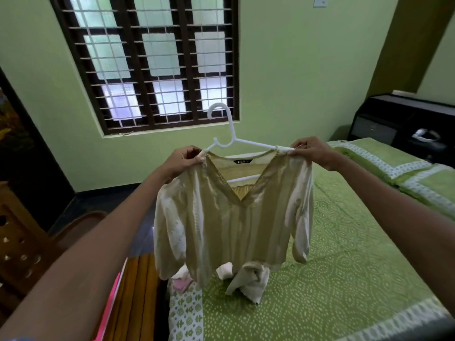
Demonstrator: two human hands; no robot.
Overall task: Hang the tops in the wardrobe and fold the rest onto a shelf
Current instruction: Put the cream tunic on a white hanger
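Above the green bed the cream top hangs on the white hanger, its long axis running nine to three o'clock; left hand and right hand each pinch a shoulder end, equally near; hook at twelve.

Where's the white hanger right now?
In the head view, the white hanger is mid-frame inside the cream top, held up over the green bed by the left hand and right hand, below the window.
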